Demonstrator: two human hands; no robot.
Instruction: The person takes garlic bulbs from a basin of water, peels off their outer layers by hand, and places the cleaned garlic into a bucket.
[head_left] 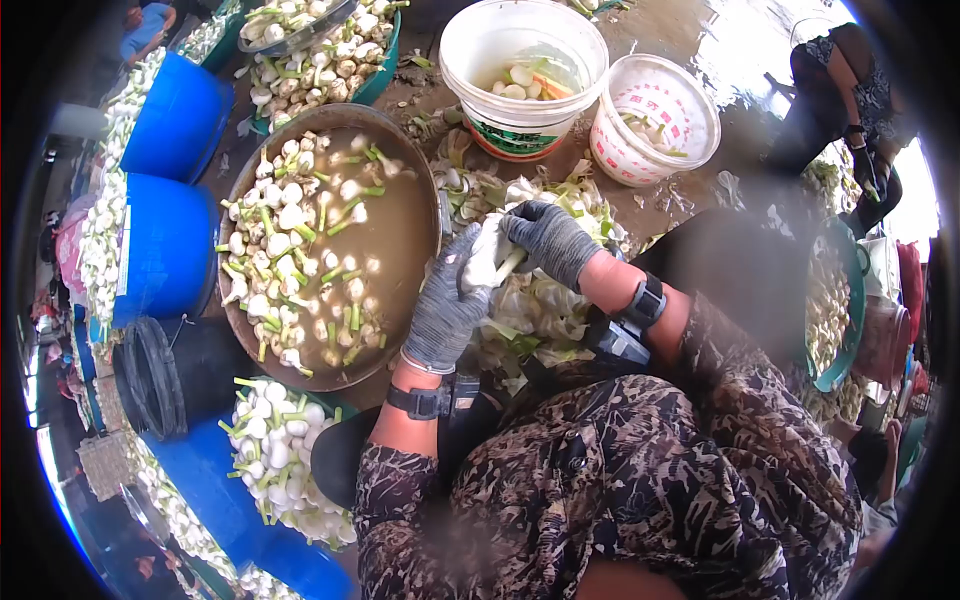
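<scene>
Between my two grey-gloved hands is a white garlic bulb (487,252) with a pale stem end pointing right. My left hand (448,305) is wrapped round its lower left side. My right hand (552,240) pinches its upper right side, fingers closed on the white skin. Below and behind the hands lies a heap of peeled skins and leaves (540,310). To the left, a wide round basin (432,200) of brown water holds many garlic bulbs (290,215) with green stem ends.
Beyond my hands stand a white bucket (512,110) with peeled pieces and a smaller white tub (655,160). Blue tubs (165,250), a black bucket (165,370) and a pile of clean bulbs (270,450) are at left. Another person (855,90) works at upper right near a green basin (850,320).
</scene>
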